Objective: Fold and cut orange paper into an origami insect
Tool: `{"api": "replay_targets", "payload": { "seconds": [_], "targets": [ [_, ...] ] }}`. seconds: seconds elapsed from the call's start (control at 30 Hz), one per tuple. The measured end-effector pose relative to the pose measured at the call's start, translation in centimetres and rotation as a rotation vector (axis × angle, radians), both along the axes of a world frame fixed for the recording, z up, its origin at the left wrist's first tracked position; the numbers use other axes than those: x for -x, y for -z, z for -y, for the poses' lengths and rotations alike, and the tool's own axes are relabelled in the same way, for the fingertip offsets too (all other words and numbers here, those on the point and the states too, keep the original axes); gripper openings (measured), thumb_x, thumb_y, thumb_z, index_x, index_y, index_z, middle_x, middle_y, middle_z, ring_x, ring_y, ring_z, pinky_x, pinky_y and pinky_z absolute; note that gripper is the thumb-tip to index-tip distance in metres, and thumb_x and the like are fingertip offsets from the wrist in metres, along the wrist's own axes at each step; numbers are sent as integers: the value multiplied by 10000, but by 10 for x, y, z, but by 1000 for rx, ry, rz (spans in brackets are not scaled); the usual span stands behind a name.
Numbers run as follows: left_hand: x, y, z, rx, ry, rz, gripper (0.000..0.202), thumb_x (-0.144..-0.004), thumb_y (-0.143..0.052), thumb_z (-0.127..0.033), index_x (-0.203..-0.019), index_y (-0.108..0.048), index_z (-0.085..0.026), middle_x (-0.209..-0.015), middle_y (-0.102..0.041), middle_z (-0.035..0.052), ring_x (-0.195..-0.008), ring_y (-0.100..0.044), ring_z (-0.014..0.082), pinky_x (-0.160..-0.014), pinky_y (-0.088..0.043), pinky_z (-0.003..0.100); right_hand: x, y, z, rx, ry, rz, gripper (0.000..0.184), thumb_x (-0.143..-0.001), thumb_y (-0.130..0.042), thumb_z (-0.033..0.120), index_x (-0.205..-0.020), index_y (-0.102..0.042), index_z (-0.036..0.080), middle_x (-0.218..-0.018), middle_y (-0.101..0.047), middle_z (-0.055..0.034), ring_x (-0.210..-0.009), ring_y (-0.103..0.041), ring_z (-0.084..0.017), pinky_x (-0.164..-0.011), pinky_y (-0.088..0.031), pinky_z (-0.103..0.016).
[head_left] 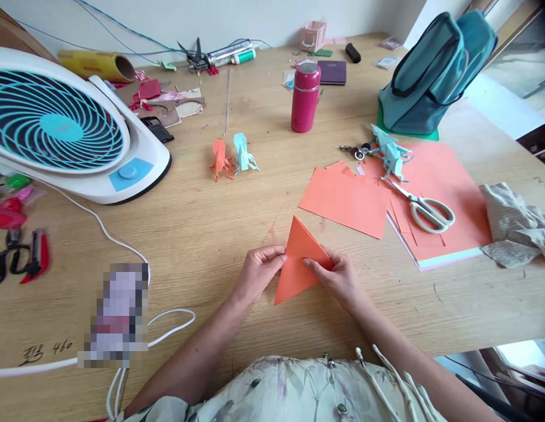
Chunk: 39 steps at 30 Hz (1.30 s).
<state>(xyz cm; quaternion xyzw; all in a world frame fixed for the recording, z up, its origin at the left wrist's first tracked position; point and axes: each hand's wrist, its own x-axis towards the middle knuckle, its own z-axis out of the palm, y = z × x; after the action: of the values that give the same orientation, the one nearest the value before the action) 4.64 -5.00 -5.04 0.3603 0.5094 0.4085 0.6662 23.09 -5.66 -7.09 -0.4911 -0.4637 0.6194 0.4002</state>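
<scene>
Between my two hands is a sheet of orange paper (294, 264), folded into a triangle and held just over the table near its front edge. My left hand (262, 266) pinches its left side between thumb and fingers. On the right side, my right hand (338, 272) grips it with the thumb lying on top and the fingers behind, partly hidden. Beyond my hands stand an orange origami figure (220, 158) and a light blue origami figure (242, 153). Cut orange paper (347, 199) lies to the right of my right hand.
White-handled scissors (431, 214) and another blue origami figure (390, 153) rest on an orange paper stack (457, 193) at right. Farther back stand a pink thermos (305, 97) and a teal bag (426, 76). A fan (136, 140), cables and a blurred phone (118, 310) are at left.
</scene>
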Motion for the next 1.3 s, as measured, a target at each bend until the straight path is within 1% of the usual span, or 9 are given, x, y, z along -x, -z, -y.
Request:
{"api": "replay_targets", "payload": {
  "seconds": [0.1,0.33,0.43,0.57,0.8,0.93,1.0,1.13,1.3],
  "targets": [
    [0,0,0,6,-5,1,233,-751,-708,-270,-934,-808,-167,-898,-798,50,-731,-718,167,-669,-563,241,1,1,-1,-28,13,6,242,-829,-723,419,-806,-678,182,-801,-640,-28,-753,-592,-185,-701,-493,-298],
    [-1,2,1,33,-33,6,239,-731,-709,-269,-918,-812,-162,-867,-797,52,-692,-704,152,-633,-557,228,2,-3,0,-59,45,-7,187,-805,-753,348,-823,-657,189,-748,-597,14,-686,-506,-130,-625,-391,-241],
    [0,1,1,38,-29,-1,240,-732,-708,-282,-912,-811,-162,-829,-790,48,-663,-690,142,-602,-541,216,2,-2,1,-81,59,0,159,-808,-757,327,-833,-661,203,-770,-605,14,-714,-518,-138,-653,-393,-248],
    [0,-2,1,67,-21,-13,260,-734,-727,-320,-918,-807,-154,-800,-779,52,-649,-679,142,-570,-526,207,0,0,1,-142,45,7,112,-869,-706,334,-865,-681,225,-816,-621,3,-760,-543,-153,-701,-407,-270],
    [3,-1,4,74,-20,29,236,-713,-784,-350,-872,-794,-175,-821,-772,40,-689,-675,148,-579,-521,207,-7,-4,-2,-407,-56,-22,119,-941,-635,286,-979,-747,275,-964,-658,-49,-952,-599,-208,-880,-453,-355],
    [5,3,3,74,-7,72,218,-732,-781,-367,-833,-777,-174,-787,-759,28,-673,-672,141,-618,-510,214,-10,-6,-2,-411,-118,-4,171,-954,-611,260,-987,-775,298,-1044,-665,-62,-982,-609,-207,-891,-474,-368],
    [6,3,3,82,-2,98,240,-737,-789,-370,-878,-764,-178,-776,-749,20,-657,-664,133,-624,-504,214,-11,-7,-2,-423,-138,25,192,-960,-597,260,-981,-783,303,-1050,-663,-66,-978,-615,-211,-879,-487,-375],
    [8,1,3,130,71,168,430,-784,-778,-431,-1146,-695,-215,-838,-752,25,-672,-675,132,-624,-499,210,-12,-9,-2,-473,-144,91,217,-961,-580,256,-968,-792,304,-1049,-663,-76,-981,-622,-224,-879,-502,-398],
    [12,1,3,188,213,243,459,-821,-709,-556,-1058,-737,-165,-879,-765,92,-720,-711,174,-662,-525,250,-14,-9,-4,-514,-141,145,262,-936,-564,175,-970,-790,303,-1054,-658,-71,-968,-624,-221,-836,-514,-382]
  ]
}}
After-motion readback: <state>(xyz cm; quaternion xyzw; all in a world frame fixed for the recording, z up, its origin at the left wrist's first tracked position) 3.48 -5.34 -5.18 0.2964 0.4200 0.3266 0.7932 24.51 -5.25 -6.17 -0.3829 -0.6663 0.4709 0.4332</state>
